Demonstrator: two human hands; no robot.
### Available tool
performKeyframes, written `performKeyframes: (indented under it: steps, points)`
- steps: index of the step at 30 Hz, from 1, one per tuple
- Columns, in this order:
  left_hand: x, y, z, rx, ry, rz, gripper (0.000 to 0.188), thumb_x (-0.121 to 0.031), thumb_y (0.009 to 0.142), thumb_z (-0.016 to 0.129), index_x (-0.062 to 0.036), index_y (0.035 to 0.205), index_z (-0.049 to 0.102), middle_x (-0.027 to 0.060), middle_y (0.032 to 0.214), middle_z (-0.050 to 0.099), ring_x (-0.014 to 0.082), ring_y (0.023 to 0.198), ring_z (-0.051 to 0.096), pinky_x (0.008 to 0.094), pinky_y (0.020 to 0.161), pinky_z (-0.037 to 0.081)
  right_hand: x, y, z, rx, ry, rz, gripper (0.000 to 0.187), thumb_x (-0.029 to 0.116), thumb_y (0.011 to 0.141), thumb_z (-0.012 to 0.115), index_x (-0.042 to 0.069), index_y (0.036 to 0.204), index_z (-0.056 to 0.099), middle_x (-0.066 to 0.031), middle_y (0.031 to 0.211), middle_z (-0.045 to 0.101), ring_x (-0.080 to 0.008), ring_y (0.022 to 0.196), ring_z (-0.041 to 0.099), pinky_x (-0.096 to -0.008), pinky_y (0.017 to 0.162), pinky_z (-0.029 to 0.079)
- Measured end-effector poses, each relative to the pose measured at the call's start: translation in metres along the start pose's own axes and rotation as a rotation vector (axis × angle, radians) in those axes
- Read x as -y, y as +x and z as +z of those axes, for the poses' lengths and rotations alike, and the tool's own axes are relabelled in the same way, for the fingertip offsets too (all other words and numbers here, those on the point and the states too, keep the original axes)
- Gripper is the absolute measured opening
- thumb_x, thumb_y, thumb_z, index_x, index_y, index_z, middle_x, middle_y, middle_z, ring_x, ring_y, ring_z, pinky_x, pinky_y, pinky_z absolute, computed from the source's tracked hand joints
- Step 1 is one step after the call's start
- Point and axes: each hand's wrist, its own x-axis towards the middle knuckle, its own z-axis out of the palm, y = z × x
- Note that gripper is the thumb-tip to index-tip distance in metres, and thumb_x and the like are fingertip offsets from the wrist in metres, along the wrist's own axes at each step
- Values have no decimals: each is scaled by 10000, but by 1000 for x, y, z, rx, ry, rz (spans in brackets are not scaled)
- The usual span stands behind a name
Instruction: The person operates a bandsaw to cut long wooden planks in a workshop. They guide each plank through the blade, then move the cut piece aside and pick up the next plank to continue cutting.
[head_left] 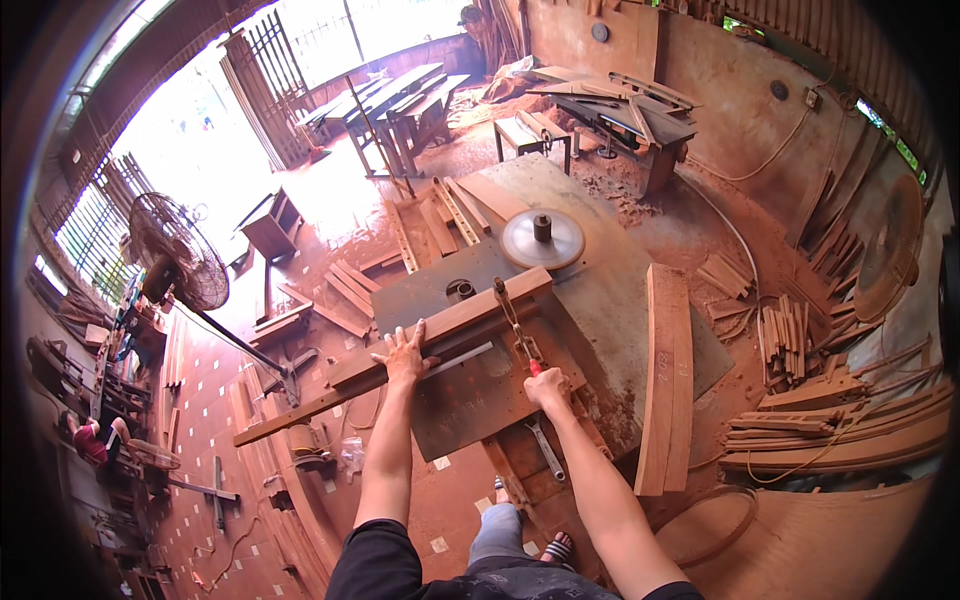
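Long reddish wooden plank (420, 340) pressed flat by spread left hand (405, 355); right hand (548, 385) closed around red-handled metal clamp (520, 335). Plank judged stiff, heavy; best gripped mid-length.

Long plank (400, 352) lies across machine table (600, 300) near its left edge, left hand (404, 352) on it. Clamp (515, 325) crosses plank, right hand (546, 385) at its near end. Disc (542, 239) toward far edge, boards (668, 375) along right edge, wrench (545, 450) at near edge.
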Motion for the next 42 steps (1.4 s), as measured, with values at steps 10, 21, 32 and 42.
performKeyframes:
  steps: [10,21,32,42]
  points:
    - [2,29,-2,33,44,-16,1094,-605,790,842,-499,1663,190,96,1740,264,392,1596,249,830,1155,244,21,17,4,42,20,19,371,261,829,689,-59,999,768,-337,1117,736,-441,1103,733,-474,949,600]
    - [-16,29,-7,27,54,15,1091,-546,807,857,-495,1664,183,94,1724,279,376,1595,257,826,1151,271,8,37,14,19,34,54,328,273,837,723,-30,954,764,-316,1073,751,-420,1059,751,-466,925,604]
    - [-5,30,1,-16,65,20,1054,-499,834,856,-476,1666,209,135,1718,281,428,1569,298,807,1137,305,28,12,-3,65,51,35,312,277,858,705,0,979,780,-278,1085,760,-411,1048,758,-468,916,614]
    - [-12,36,10,-41,33,56,1032,-454,849,856,-479,1664,223,159,1719,290,451,1570,288,816,1126,291,17,31,18,-2,73,58,341,312,859,725,-22,908,772,-277,985,770,-383,1004,777,-438,873,626]
